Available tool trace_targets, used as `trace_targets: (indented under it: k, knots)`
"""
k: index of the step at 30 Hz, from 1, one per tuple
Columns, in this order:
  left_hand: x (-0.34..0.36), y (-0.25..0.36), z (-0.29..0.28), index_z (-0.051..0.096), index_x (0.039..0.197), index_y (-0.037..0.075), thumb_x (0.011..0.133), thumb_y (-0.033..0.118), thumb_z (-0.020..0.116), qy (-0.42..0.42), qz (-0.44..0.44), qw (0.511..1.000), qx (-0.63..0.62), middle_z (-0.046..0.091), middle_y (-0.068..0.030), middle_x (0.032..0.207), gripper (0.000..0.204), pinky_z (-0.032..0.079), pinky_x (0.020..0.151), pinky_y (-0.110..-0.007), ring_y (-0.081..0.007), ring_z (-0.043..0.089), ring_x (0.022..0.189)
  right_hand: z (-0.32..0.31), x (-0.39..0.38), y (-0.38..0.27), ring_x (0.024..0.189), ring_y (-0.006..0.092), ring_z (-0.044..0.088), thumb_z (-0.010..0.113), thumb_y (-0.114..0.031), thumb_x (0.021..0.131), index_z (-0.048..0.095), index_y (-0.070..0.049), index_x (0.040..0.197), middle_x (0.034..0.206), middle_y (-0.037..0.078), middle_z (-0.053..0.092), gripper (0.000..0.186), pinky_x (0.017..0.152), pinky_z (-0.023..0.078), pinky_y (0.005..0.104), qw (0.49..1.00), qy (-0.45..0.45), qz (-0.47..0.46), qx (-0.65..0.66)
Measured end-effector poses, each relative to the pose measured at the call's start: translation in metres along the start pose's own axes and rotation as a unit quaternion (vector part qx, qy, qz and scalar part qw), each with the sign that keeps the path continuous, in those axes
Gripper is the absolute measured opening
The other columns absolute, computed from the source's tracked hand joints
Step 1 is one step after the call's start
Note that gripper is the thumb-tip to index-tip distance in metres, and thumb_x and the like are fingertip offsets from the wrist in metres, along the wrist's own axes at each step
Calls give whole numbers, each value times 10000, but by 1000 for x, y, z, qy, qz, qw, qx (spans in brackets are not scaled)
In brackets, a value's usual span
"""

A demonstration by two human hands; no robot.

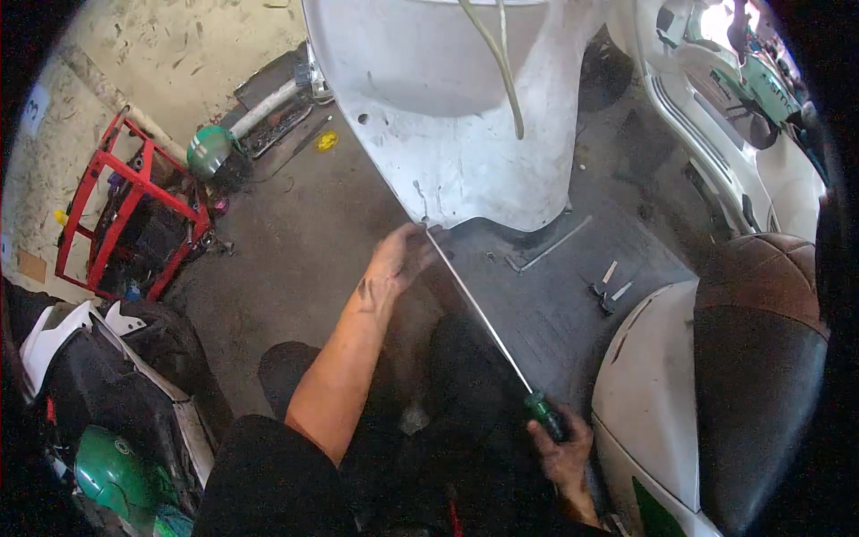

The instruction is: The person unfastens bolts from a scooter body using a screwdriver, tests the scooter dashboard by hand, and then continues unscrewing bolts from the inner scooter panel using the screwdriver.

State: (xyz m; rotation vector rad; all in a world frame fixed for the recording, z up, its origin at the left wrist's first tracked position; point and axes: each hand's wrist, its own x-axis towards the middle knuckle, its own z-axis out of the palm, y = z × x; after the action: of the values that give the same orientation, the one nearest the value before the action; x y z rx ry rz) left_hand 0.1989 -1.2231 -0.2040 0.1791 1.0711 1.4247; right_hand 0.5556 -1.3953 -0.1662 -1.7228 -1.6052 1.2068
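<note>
A long screwdriver [484, 317] slants up and to the left, its green handle wrapped by the fingers of my right hand [566, 449]. The tip meets the lower left corner of a white scooter body panel [501, 179], close to a small hole. At that same corner my left hand [400, 257] is closed beside the tip. Some of its fingers are in shadow, so what they pinch cannot be made out. Pale hoses [506, 82] hang down in front of the panel.
An L-shaped wrench [555, 244] and small dark tools [608, 295] lie on the floor. A white scooter with a brown-black seat [761, 358] stands close on the right. Leftward are a red metal rack [134, 183], a green helmet [213, 152] and another scooter's parts [116, 358].
</note>
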Motion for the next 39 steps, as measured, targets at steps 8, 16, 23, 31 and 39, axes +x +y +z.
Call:
trace_targets:
  k: [8, 16, 23, 31, 39]
  knots:
    - [17, -2, -11, 464, 1262, -126, 1013, 167, 445, -77, -22, 997, -17, 578, -238, 1246, 385, 486, 1017, -436, -345, 580, 1177, -9, 5, -8, 992, 334, 674, 804, -226, 755, 682, -17, 1102, 1056, 189, 697, 423, 885, 517, 407, 996, 13, -84, -26]
    - [3, 1, 1, 462, 1252, -127, 1016, 170, 449, -41, -14, 999, 7, 560, -251, 1271, 380, 487, 1021, -438, -346, 568, 1192, -12, 8, -5, 983, 334, 673, 814, -183, 729, 692, -47, 1106, 1063, 181, 697, 418, 884, 521, 404, 991, 15, -123, -48]
    - [2, 3, 1, 479, 1230, -107, 1016, 179, 454, -31, -28, 999, 15, 570, -255, 1259, 358, 472, 1037, -444, -345, 571, 1182, -12, 6, 2, 990, 274, 661, 829, -248, 755, 688, -33, 1122, 1067, 154, 703, 448, 889, 504, 371, 986, -26, 78, 145]
    - [15, -17, -9, 508, 1225, -70, 1003, 221, 520, 12, -25, 999, 25, 603, -235, 1214, 366, 474, 1013, -462, -337, 589, 1152, -4, 6, -5, 1039, 256, 649, 812, -271, 788, 674, 0, 1125, 1075, 152, 701, 454, 932, 486, 363, 995, -37, 21, 87]
    - [31, -23, -19, 516, 1241, -33, 978, 224, 581, 13, -25, 999, -33, 583, -188, 1257, 374, 462, 1015, -480, -331, 562, 1183, -1, 11, -20, 1056, 287, 654, 795, -242, 799, 657, -1, 1158, 1097, 186, 689, 454, 942, 487, 376, 999, -32, -7, 34]
